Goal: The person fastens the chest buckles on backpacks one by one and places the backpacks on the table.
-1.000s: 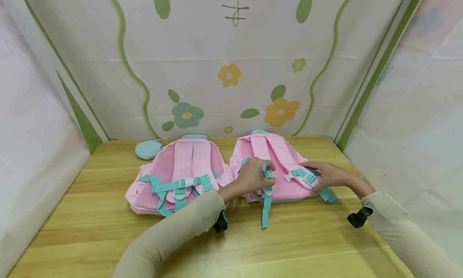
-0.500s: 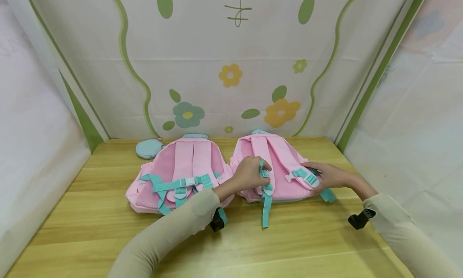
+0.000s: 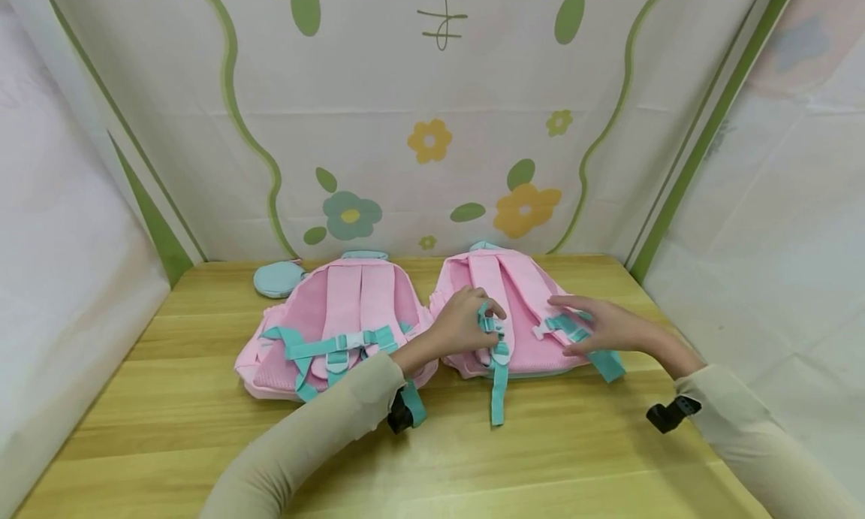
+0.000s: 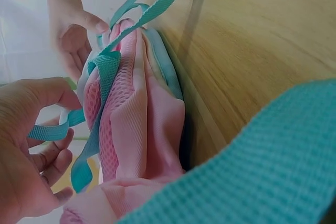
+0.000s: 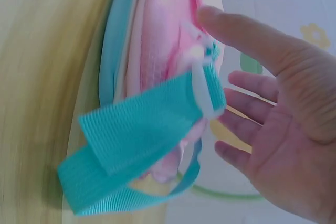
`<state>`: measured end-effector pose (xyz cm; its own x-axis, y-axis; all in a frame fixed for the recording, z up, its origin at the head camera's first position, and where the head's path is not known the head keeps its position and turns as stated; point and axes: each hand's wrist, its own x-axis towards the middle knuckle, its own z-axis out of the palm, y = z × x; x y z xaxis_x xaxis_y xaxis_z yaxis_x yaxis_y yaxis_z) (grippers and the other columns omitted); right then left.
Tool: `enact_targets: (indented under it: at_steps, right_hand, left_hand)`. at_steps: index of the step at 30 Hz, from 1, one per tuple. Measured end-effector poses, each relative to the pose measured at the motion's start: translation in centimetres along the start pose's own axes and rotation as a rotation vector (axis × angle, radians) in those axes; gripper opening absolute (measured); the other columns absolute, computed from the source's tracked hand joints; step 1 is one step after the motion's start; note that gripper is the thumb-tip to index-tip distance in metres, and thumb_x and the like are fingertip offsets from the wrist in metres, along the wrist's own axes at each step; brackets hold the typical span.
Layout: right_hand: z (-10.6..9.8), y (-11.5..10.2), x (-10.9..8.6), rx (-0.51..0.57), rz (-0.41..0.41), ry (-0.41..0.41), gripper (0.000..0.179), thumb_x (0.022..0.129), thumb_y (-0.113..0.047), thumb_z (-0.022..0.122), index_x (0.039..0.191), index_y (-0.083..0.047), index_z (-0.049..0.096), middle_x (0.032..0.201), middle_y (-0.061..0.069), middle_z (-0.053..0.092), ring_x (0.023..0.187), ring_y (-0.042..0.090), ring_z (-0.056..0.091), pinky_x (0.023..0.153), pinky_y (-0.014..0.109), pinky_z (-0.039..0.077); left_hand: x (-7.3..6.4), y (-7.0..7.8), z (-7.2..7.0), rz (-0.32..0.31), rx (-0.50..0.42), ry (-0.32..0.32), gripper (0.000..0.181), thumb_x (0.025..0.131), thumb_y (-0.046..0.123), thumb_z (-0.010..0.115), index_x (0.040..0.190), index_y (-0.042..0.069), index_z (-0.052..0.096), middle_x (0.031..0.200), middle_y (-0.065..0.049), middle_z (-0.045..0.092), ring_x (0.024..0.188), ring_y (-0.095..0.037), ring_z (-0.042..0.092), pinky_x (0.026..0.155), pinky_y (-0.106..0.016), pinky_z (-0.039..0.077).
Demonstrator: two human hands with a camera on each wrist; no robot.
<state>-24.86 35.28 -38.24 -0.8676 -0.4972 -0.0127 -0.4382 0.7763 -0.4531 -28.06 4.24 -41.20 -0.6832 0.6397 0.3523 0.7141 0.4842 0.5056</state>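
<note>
A pink backpack (image 3: 527, 294) lies with its shoulder straps upward at the right of the table. My left hand (image 3: 466, 322) pinches a teal webbing strap (image 3: 485, 321) with a white buckle at the backpack's left shoulder strap. In the left wrist view that teal strap (image 4: 51, 131) loops between thumb and fingers. My right hand (image 3: 611, 325) hovers over the other shoulder strap's lower end, thumb and fingers spread apart. The right wrist view shows the palm (image 5: 286, 140) bare beside the teal strap end (image 5: 147, 119). A small white buckle piece (image 3: 541, 330) sticks out of that strap.
A second pink backpack (image 3: 307, 309) lies to the left, its teal chest strap (image 3: 317, 348) joined by a white buckle (image 3: 354, 340). Behind it is a light blue round pouch (image 3: 277, 279). A flower-printed cloth (image 3: 378, 76) stands behind the wooden table (image 3: 473, 466).
My right hand has come off the strap's lower end, shifting left with its fingers spread. My left hand has edged slightly left with the teal strap. Both backpacks stay in place.
</note>
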Motion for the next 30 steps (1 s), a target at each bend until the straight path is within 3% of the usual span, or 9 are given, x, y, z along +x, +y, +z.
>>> enact_targets:
  at_steps: [6, 13, 17, 24, 30]
  right_hand:
    - [1.1, -1.1, 0.8, -0.061, -0.089, 0.083, 0.063, 0.086, -0.025, 0.084, 0.139, -0.001, 0.059, 0.144, 0.016, 0.060, 0.134, 0.041, 0.054, 0.106, 0.061, 0.044]
    - [2.4, -1.3, 1.4, -0.255, -0.141, 0.173, 0.038, 0.087, -0.008, 0.078, 0.124, -0.002, 0.071, 0.133, 0.017, 0.066, 0.123, 0.039, 0.062, 0.099, 0.057, 0.051]
    - [3.1, -1.0, 1.7, -0.371, -0.206, 0.245, 0.032, 0.083, -0.008, 0.083, 0.114, -0.004, 0.075, 0.121, 0.013, 0.069, 0.112, 0.033, 0.066, 0.093, 0.051, 0.055]
    - [4.2, -0.3, 2.1, -0.467, -0.405, 0.424, 0.028, 0.072, -0.003, 0.088, 0.098, -0.003, 0.076, 0.099, 0.011, 0.067, 0.089, 0.023, 0.062, 0.073, 0.040, 0.056]
    - [4.5, 0.0, 2.1, -0.487, -0.454, 0.489, 0.029, 0.069, -0.002, 0.088, 0.095, -0.003, 0.076, 0.092, 0.008, 0.065, 0.080, 0.016, 0.055, 0.066, 0.034, 0.049]
  left_hand:
    - [-0.1, -0.3, -0.2, 0.032, 0.033, 0.005, 0.027, 0.079, 0.017, 0.081, 0.106, 0.014, 0.077, 0.095, -0.001, 0.065, 0.090, -0.014, 0.047, 0.084, -0.027, 0.039]
    - [-0.3, -0.4, -0.3, 0.018, 0.096, -0.007, 0.028, 0.080, 0.019, 0.081, 0.107, 0.015, 0.073, 0.100, 0.000, 0.065, 0.097, -0.016, 0.049, 0.091, -0.033, 0.042]
    - [-0.4, -0.5, -0.2, -0.002, 0.129, -0.015, 0.029, 0.080, 0.021, 0.080, 0.107, 0.015, 0.071, 0.101, 0.001, 0.064, 0.098, -0.017, 0.049, 0.092, -0.033, 0.042]
    - [-0.5, -0.5, -0.3, 0.006, 0.142, 0.008, 0.028, 0.079, 0.023, 0.080, 0.104, 0.015, 0.069, 0.099, 0.000, 0.062, 0.097, -0.018, 0.047, 0.090, -0.033, 0.041]
    - [-0.6, -0.5, -0.2, 0.018, 0.154, 0.025, 0.028, 0.079, 0.024, 0.081, 0.102, 0.015, 0.068, 0.100, 0.000, 0.061, 0.095, -0.018, 0.045, 0.089, -0.033, 0.040]
